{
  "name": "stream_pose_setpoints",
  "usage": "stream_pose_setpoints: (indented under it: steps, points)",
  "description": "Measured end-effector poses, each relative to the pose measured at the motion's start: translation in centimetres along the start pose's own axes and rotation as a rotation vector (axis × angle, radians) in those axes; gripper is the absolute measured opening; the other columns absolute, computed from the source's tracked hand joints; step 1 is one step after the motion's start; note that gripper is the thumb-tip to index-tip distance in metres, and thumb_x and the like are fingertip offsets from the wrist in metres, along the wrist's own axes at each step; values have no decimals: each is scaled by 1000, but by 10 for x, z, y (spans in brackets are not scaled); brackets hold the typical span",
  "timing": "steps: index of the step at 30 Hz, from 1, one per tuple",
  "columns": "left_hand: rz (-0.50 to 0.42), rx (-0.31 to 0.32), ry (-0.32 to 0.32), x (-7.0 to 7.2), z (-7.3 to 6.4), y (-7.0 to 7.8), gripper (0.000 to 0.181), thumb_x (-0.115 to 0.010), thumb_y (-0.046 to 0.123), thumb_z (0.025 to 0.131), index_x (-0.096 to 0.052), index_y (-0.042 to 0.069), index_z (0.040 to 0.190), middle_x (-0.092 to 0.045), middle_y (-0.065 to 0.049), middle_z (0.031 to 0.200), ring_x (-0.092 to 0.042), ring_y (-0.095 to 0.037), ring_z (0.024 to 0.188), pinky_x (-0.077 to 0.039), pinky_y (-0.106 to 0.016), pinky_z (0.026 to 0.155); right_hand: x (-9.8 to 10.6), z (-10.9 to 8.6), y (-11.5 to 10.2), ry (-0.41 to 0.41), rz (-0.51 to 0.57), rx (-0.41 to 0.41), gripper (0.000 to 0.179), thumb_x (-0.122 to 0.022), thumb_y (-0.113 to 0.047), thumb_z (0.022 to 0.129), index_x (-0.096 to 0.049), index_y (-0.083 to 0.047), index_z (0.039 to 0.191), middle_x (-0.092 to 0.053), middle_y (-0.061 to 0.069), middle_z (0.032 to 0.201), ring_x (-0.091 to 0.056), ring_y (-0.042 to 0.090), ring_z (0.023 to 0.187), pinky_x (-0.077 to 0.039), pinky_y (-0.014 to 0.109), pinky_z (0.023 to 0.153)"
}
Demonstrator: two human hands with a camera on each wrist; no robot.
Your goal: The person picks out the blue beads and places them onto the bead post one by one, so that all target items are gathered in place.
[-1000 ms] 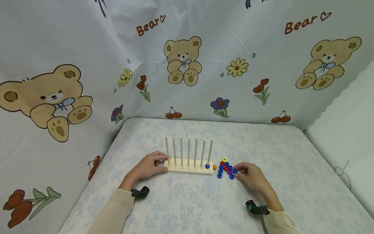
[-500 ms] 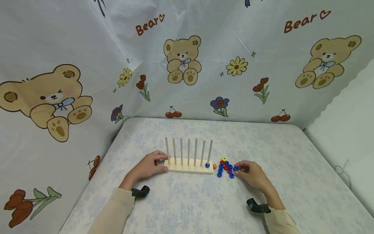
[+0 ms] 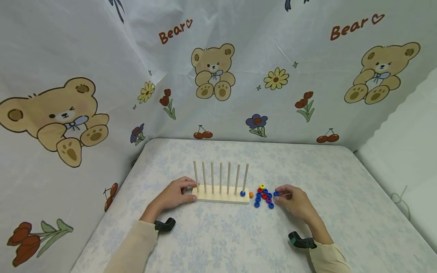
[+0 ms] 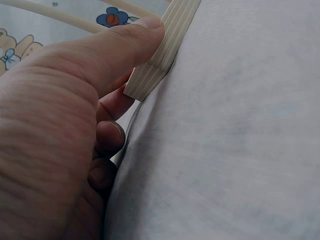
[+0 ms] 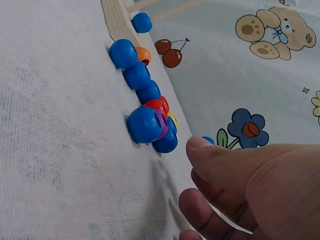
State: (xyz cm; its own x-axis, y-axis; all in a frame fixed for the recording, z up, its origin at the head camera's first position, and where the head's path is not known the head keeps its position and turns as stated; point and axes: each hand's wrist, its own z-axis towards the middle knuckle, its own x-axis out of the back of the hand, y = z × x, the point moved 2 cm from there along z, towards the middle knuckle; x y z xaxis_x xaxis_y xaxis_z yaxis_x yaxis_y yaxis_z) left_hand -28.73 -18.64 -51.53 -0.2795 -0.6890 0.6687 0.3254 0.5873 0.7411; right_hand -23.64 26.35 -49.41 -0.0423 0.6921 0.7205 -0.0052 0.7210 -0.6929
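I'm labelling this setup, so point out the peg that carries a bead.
It is the rightmost peg, at the end nearest the orange bead: a blue bead sits low on it, while the other six pegs show none.

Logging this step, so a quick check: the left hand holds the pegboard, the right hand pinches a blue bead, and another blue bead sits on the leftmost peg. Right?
No: the head view shows the other blue bead on the rightmost peg. The left hand holds the pegboard; the right hand pinches a blue bead.
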Motion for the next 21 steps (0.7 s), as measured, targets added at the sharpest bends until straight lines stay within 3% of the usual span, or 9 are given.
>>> stream_pose_setpoints:
  steps: [9, 21]
  points:
    - [-9, -8, -7, 0, 0, 0, 49, -81, 47, 82, -69, 29, 126, -60, 16, 121, -53, -15, 83, -47, -28, 72, 12, 5, -12, 60, 6, 54, 27, -71, -24, 95, -68, -13, 120, -70, 8, 111, -66, 23, 98, -52, 29, 72]
    - [-24, -4, -7, 0, -1, -1, 49, -82, 48, 81, -69, 30, 125, -60, 16, 121, -54, -14, 83, -48, -27, 72, 24, 12, -48, 158, -40, 148, 30, -69, -27, 97, -68, -13, 123, -72, 11, 114, -67, 28, 99, -53, 31, 71]
